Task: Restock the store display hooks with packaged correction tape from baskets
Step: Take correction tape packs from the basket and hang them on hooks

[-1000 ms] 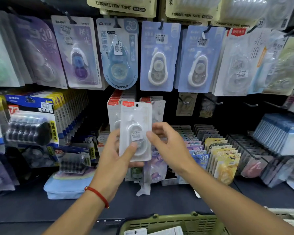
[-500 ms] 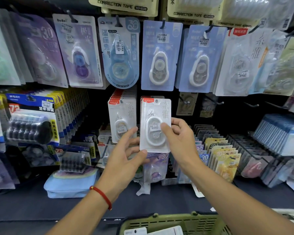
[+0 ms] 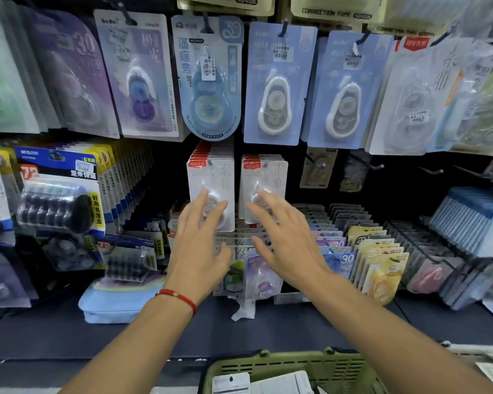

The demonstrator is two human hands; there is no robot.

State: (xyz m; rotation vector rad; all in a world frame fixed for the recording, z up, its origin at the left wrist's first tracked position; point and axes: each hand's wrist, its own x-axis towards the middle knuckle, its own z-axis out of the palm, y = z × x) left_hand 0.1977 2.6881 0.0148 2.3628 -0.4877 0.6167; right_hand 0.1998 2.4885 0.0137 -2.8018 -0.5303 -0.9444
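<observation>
Both hands were spread with fingers straight, holding nothing. The left hand (image 3: 197, 248) reached before the left stack of white correction tape packs (image 3: 211, 177); the right hand (image 3: 285, 240) before the right stack (image 3: 264, 174). A green basket (image 3: 268, 365) sat below.

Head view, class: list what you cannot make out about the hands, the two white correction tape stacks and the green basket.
- Head view: whether the left hand or right hand touches the white correction tape stacks is unclear; the fingers are motion-blurred.
- Stack depth: the front packs hide those behind.
- Green basket: contents cut off by the bottom edge.
- Price stickers: print too small.
</observation>
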